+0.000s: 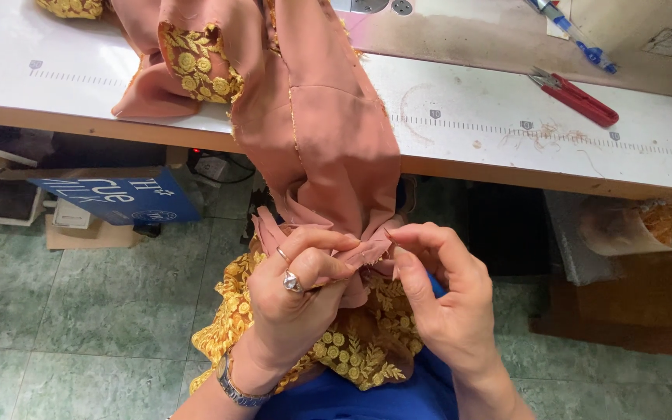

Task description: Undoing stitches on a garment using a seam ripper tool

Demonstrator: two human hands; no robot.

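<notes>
Green tiled floor (79, 311) runs below, with a white worktable (460, 117) stretched across the top, ruler ticks printed along its face. Far left on the floor sits a blue printed box (118, 198), tucked under the table edge. Moving in, dusty-pink fabric (328, 140) spills off the table, smooth and matte with a stitched seam down its middle, and gathers into frayed folds right between the two hands. Yellow floral lace trim (196, 66) shows on the table and again bunched in the lap, openwork and raised. The left hand (297, 299) wears rings and a metal wristband; its fingers are curled tight, pinching the pink folds from the left. Just beside it, the right hand (441, 299) pinches the same frayed edge between thumb and forefinger, the other fingers bent in close. Far right on the table lie red-handled thread snips (577, 97) and a blue pen (573, 31), well apart from the hands.
</notes>
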